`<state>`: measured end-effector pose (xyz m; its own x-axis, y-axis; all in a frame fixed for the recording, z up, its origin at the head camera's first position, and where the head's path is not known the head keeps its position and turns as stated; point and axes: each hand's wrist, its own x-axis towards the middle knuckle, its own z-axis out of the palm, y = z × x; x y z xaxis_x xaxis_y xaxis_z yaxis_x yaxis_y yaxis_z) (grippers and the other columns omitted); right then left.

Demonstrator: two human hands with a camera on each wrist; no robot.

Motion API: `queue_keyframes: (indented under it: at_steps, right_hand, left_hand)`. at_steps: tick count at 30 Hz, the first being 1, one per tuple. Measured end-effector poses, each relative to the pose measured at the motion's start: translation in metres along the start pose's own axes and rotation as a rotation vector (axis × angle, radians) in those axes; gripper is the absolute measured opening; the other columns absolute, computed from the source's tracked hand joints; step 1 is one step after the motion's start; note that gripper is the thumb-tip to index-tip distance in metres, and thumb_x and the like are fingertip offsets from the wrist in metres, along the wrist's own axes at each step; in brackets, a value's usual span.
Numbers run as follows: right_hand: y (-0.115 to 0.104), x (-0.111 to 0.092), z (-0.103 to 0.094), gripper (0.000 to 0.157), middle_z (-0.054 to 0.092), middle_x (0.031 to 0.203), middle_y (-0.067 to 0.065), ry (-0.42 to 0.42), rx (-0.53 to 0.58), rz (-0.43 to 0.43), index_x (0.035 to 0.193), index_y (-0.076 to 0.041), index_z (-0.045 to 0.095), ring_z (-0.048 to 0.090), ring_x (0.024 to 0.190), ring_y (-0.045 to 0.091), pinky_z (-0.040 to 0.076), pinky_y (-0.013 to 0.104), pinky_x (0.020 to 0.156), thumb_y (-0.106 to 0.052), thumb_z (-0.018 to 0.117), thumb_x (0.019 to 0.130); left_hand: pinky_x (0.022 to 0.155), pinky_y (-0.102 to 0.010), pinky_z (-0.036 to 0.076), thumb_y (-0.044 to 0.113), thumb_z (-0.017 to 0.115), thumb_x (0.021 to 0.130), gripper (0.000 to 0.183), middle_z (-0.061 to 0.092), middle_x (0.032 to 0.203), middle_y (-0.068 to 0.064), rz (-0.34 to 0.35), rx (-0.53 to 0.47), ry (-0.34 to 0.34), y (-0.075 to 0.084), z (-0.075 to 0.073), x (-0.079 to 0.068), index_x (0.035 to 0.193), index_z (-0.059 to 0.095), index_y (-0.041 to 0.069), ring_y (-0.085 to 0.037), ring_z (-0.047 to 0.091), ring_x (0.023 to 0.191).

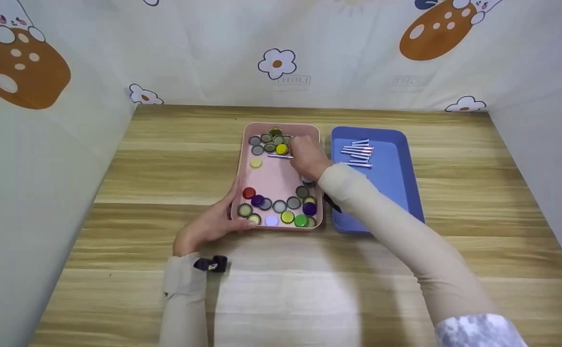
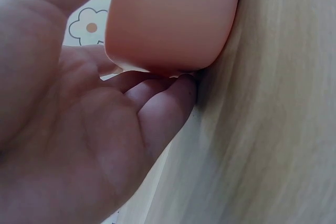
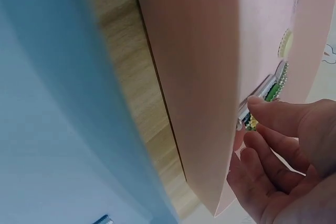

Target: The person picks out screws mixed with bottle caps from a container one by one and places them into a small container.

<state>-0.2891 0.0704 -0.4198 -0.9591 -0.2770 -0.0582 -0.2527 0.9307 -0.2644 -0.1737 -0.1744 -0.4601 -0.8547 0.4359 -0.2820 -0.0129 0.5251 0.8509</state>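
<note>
A pink tray (image 1: 281,226) holds many bottle caps, grouped at its far end and near end. My left hand (image 1: 213,219) grips its near left corner, thumb on the front rim and fingers along the side wall. Inside the far part of the tray, my right hand (image 1: 308,154) bends its fingers around the end of a thin silver screw (image 1: 277,156). In the right wrist view the thumb (image 3: 257,100) overlaps the screw, with the other fingers below; I cannot tell whether they pinch it. A yellow cap (image 1: 281,149) lies beside the screw.
A blue tray (image 1: 411,183) stands just right of the pink one, with several silver screws (image 1: 358,150) in its far half. My right forearm (image 1: 387,212) crosses over it. Both trays rest on a wooden table (image 1: 175,159) before a patterned curtain (image 1: 213,58).
</note>
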Motion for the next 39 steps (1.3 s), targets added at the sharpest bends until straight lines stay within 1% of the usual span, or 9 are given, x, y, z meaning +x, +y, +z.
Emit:
queue_keyframes:
  at_steps: [4, 7, 12, 15, 23, 27, 31, 36, 39]
  right_hand:
    - [0.002, 0.001, 0.001, 0.023, 0.050, 0.069, 0.003, -0.009, -0.017, -0.009, 0.068, -0.009, 0.052, 0.046, 0.069, 0.019, 0.040, 0.031, 0.059, 0.003, 0.057, 0.087]
    - [0.004, 0.002, 0.002, 0.027, 0.052, 0.070, 0.004, -0.009, -0.058, -0.016, 0.066, -0.011, 0.047, 0.048, 0.072, 0.020, 0.047, 0.034, 0.063, 0.002, 0.057, 0.087]
    - [0.006, 0.002, 0.003, 0.015, 0.072, 0.088, 0.011, -0.045, -0.101, -0.004, 0.074, -0.006, 0.061, 0.063, 0.085, 0.024, 0.057, 0.040, 0.079, -0.002, 0.061, 0.088]
    - [0.007, 0.002, 0.003, 0.008, 0.075, 0.097, 0.015, -0.059, -0.094, -0.003, 0.083, -0.002, 0.069, 0.067, 0.092, 0.029, 0.058, 0.042, 0.082, -0.005, 0.064, 0.089]
    - [0.008, -0.001, -0.001, 0.020, 0.072, 0.104, 0.020, -0.086, -0.057, -0.022, 0.090, 0.002, 0.071, 0.064, 0.089, 0.029, 0.057, 0.044, 0.081, -0.003, 0.052, 0.095]
    - [0.010, -0.001, -0.006, 0.015, 0.071, 0.100, 0.019, -0.099, -0.034, -0.008, 0.095, 0.003, 0.070, 0.057, 0.081, 0.025, 0.054, 0.038, 0.074, -0.004, 0.058, 0.092]
    - [0.012, -0.001, -0.011, 0.013, 0.065, 0.086, 0.012, -0.116, -0.001, -0.009, 0.096, 0.003, 0.069, 0.054, 0.072, 0.021, 0.046, 0.029, 0.062, -0.007, 0.064, 0.091]
    - [0.017, -0.001, -0.017, 0.010, 0.056, 0.074, 0.004, -0.136, 0.021, -0.060, 0.083, -0.002, 0.067, 0.052, 0.068, 0.018, 0.039, 0.024, 0.057, -0.007, 0.063, 0.091]
    - [0.021, -0.001, -0.019, 0.011, 0.057, 0.074, 0.003, -0.145, 0.048, -0.086, 0.080, -0.003, 0.066, 0.052, 0.069, 0.017, 0.039, 0.023, 0.057, -0.007, 0.063, 0.090]
  left_hand:
    - [0.127, -0.049, 0.013, 0.039, 0.079, 0.085, 0.117, 0.004, 0.171, -0.009, -0.003, -0.008, -0.004, 0.000, 0.001, 0.001, 0.158, -0.012, 0.040, -0.027, 0.022, 0.154]
    - [0.128, -0.048, 0.014, 0.036, 0.079, 0.086, 0.116, 0.010, 0.170, -0.009, 0.001, -0.030, -0.009, 0.000, 0.001, 0.002, 0.159, -0.010, 0.039, -0.026, 0.027, 0.152]
    - [0.128, -0.047, 0.015, 0.035, 0.079, 0.086, 0.115, 0.011, 0.170, -0.009, 0.007, -0.041, -0.015, 0.001, 0.002, 0.001, 0.160, -0.009, 0.037, -0.024, 0.029, 0.150]
    - [0.128, -0.046, 0.014, 0.036, 0.080, 0.085, 0.117, 0.009, 0.170, -0.009, 0.008, -0.037, -0.012, 0.003, 0.002, 0.001, 0.160, -0.010, 0.037, -0.024, 0.026, 0.152]
    - [0.127, -0.048, 0.013, 0.038, 0.080, 0.085, 0.118, 0.007, 0.170, -0.011, -0.006, -0.023, -0.008, 0.001, 0.002, 0.001, 0.159, -0.012, 0.038, -0.027, 0.024, 0.154]
    - [0.127, -0.047, 0.015, 0.036, 0.080, 0.085, 0.116, 0.012, 0.170, -0.009, -0.011, -0.046, -0.010, 0.001, 0.002, 0.002, 0.159, -0.010, 0.041, -0.024, 0.028, 0.152]
    - [0.128, -0.048, 0.013, 0.035, 0.079, 0.086, 0.115, 0.014, 0.170, -0.007, -0.009, -0.062, -0.015, 0.001, 0.002, 0.001, 0.159, -0.009, 0.041, -0.024, 0.026, 0.153]
    - [0.128, -0.049, 0.012, 0.036, 0.079, 0.086, 0.115, 0.008, 0.171, -0.007, 0.004, -0.039, -0.009, 0.000, 0.001, 0.001, 0.159, -0.009, 0.039, -0.025, 0.022, 0.154]
    - [0.128, -0.049, 0.012, 0.039, 0.079, 0.085, 0.117, 0.004, 0.171, -0.007, 0.009, -0.007, 0.000, 0.000, 0.000, 0.000, 0.159, -0.010, 0.038, -0.025, 0.018, 0.155]
